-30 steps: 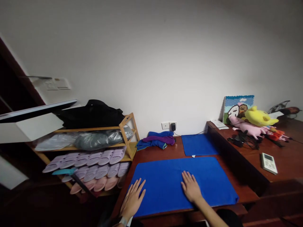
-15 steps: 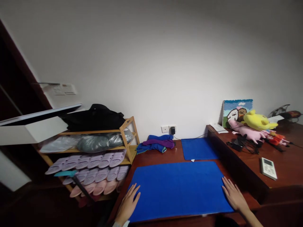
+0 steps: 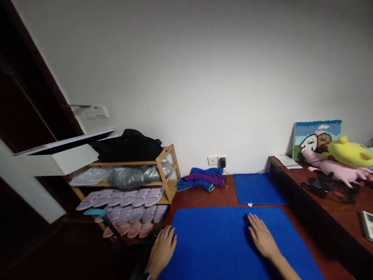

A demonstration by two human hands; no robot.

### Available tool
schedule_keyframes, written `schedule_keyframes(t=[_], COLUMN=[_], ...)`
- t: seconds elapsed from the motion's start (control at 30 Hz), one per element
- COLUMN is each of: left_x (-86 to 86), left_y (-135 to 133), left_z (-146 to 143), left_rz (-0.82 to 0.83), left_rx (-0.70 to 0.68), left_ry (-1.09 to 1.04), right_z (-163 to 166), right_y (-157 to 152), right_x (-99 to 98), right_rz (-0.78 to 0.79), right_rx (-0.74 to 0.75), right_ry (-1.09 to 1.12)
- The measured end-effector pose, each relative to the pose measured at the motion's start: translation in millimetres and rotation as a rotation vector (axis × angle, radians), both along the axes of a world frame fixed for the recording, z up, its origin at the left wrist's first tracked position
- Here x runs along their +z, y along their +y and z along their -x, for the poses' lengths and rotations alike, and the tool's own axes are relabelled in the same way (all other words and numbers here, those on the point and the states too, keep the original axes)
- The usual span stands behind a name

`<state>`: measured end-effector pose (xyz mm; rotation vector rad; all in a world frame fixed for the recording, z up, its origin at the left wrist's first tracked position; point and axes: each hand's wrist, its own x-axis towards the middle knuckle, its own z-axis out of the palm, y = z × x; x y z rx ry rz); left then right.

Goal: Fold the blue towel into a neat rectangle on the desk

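A large blue cloth (image 3: pixel 210 241) lies spread flat on the brown wooden table (image 3: pixel 186 200). At its left edge is my left hand (image 3: pixel 161 249), palm down with fingers stretched forward, holding nothing. Over the right half of the cloth, my right hand (image 3: pixel 262 237) is flat and empty, fingers extended; a shadow shows beside it, and I cannot tell whether it touches the fabric. Behind lies a smaller blue cloth (image 3: pixel 259 188) with a white tag at its front edge. Crumpled blue and purple cloths (image 3: pixel 202 179) sit against the wall.
To the left stands a wooden rack (image 3: pixel 164 175) with lilac and pink slippers (image 3: pixel 128 198), bagged items and a black bag (image 3: pixel 128 146). A raised desk (image 3: pixel 326 206) on the right holds plush toys (image 3: pixel 349 153), cables and a picture. A black plug (image 3: pixel 222 162) is in the wall socket.
My right hand has moved left from the cloth's right edge to over its surface. My left hand stays near the left edge. The view has turned slightly left.
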<state>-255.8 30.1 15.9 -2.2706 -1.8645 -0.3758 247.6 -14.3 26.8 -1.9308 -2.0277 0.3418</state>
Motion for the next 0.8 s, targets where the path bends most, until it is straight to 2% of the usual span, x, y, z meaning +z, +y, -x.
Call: schedule_keyframes(t=[0.1, 0.2, 0.3, 0.4, 0.47, 0.53, 0.73, 0.8], left_x=[8.1, 0.5, -16.6, -29.5, -32.5, -32.7, -32.3, -30.8], left_y=[37, 69, 87, 92, 92, 92, 92, 90], left_z=[-16, -25, -25, -21, -20, -22, -26, -27], left_rz=[-0.005, 0.067, 0.118, 0.093, 0.075, 0.072, 0.069, 0.066], left_rx=[-0.046, -0.021, 0.059, 0.056, 0.050, 0.057, 0.074, 0.080], left_ry=[-0.045, -0.058, -0.083, -0.089, -0.084, -0.077, -0.061, -0.059], right_z=[69, 120, 149, 151, 133, 96, -74, -119], right_y=[34, 59, 72, 76, 75, 72, 50, 45], right_x=[19.1, 22.1, 15.4, 7.7, 2.2, -5.8, -40.4, -48.5], right_rz=[0.028, 0.057, 0.065, 0.065, 0.067, 0.069, 0.090, 0.095], right_rx=[0.117, 0.195, 0.208, 0.190, 0.149, 0.079, -0.285, -0.372], right_ry=[0.046, 0.064, 0.059, 0.042, 0.020, -0.015, -0.149, -0.152])
